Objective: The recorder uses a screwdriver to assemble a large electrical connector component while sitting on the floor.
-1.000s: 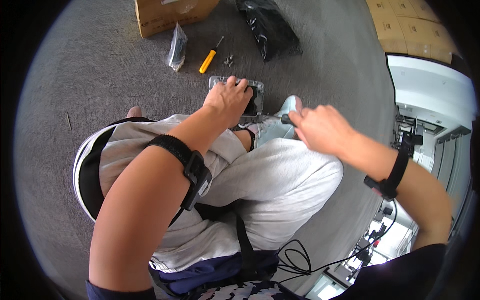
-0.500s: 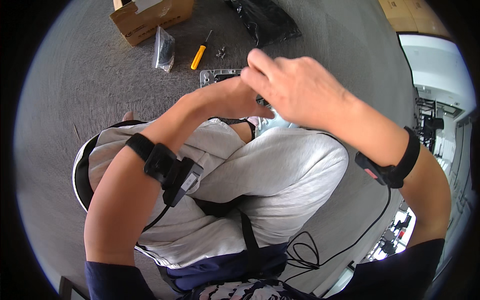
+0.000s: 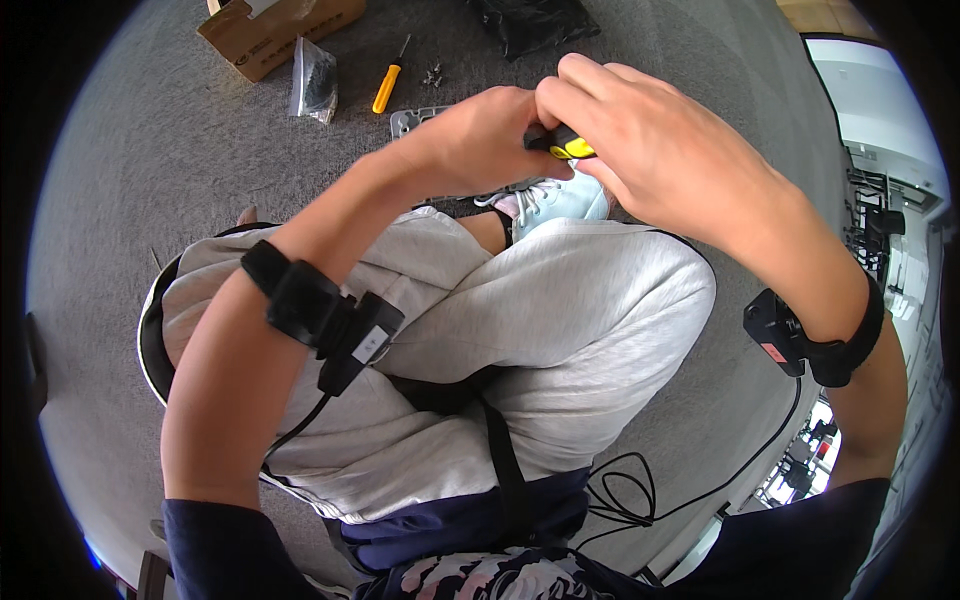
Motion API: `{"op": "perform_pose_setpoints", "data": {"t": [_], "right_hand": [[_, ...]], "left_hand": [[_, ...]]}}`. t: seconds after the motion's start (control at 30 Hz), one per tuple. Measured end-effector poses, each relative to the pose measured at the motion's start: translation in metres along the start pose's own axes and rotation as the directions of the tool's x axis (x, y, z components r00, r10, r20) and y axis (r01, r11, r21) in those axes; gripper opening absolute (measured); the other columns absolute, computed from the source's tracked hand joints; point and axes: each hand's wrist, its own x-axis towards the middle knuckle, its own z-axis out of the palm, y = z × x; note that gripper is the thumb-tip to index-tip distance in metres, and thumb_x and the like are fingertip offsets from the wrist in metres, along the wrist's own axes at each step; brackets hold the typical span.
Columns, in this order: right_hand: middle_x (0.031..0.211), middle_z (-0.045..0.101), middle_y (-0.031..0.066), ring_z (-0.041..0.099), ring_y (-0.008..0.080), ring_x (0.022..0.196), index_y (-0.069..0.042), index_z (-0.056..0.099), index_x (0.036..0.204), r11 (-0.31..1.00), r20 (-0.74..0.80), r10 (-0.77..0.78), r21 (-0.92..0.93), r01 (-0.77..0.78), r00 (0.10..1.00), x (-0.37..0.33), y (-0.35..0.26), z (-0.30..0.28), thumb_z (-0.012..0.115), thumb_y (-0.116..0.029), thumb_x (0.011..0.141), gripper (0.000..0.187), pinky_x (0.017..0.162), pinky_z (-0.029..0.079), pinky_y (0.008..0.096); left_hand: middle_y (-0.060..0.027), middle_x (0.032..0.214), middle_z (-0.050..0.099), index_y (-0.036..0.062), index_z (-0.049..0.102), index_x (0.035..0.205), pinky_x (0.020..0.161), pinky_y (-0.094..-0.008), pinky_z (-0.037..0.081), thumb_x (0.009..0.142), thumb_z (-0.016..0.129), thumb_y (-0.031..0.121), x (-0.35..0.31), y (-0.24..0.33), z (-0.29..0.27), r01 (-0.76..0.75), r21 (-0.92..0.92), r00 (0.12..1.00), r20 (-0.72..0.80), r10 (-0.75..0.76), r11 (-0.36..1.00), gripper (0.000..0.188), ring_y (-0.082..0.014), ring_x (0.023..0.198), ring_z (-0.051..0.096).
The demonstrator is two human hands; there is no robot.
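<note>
My two hands meet above my bent knees, and a short yellow and black screwdriver (image 3: 566, 148) sits between them. My right hand (image 3: 645, 145) curls over its yellow handle from the right. My left hand (image 3: 478, 135) pinches its black end from the left. Most of the tool is hidden by my fingers. Below the hands lies a grey metal plate (image 3: 408, 121) on the carpet, largely covered by my left hand. Both wrists carry black bands.
On the grey carpet ahead lie a second yellow screwdriver (image 3: 386, 88), a few loose screws (image 3: 433, 72), a clear plastic bag (image 3: 314, 84), a cardboard box (image 3: 282, 30) and a black bag (image 3: 530, 22). My light blue shoe (image 3: 555, 198) shows under the hands. Cables (image 3: 625, 485) trail at my right.
My left hand has left the grey plate and risen. The right hand has come up from beside the shoe to meet it, and the two now close together on the small screwdriver.
</note>
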Motion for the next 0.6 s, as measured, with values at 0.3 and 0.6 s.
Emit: {"op": "perform_pose_setpoints", "data": {"t": [0.3, 0.6], "right_hand": [[0.087, 0.061, 0.0127, 0.062, 0.0351, 0.085, -0.001, 0.053, 0.094, 0.941, 0.058, 0.335, 0.037, -0.337, 0.941, 0.001, -0.006, -0.015, 0.071, -0.018, 0.080, 0.028, 0.069, 0.049, 0.0419], [0.070, 0.062, 0.0096, 0.064, 0.0291, 0.064, -0.003, 0.053, 0.091, 0.930, -0.139, 0.361, 0.133, -0.344, 0.922, 0.002, -0.016, -0.016, 0.067, -0.019, 0.086, 0.022, 0.059, 0.048, 0.0368]], "left_hand": [[-0.0131, 0.098, 0.070, 0.0009, 0.059, 0.109, 0.082, -0.0347, 0.051, 0.076, 0.079, 0.016, 0.003, 0.003, 0.002, -0.107, -0.108, 0.988, -0.124, 0.093, 0.988, 0.042, -0.0246, 0.088, 0.068], [-0.0161, 0.114, 0.065, -0.0004, 0.061, 0.111, 0.091, -0.0344, 0.049, 0.070, 0.081, 0.019, 0.006, 0.014, 0.003, -0.091, 0.098, 0.974, -0.199, 0.109, 0.991, 0.049, -0.0259, 0.104, 0.064]]}}
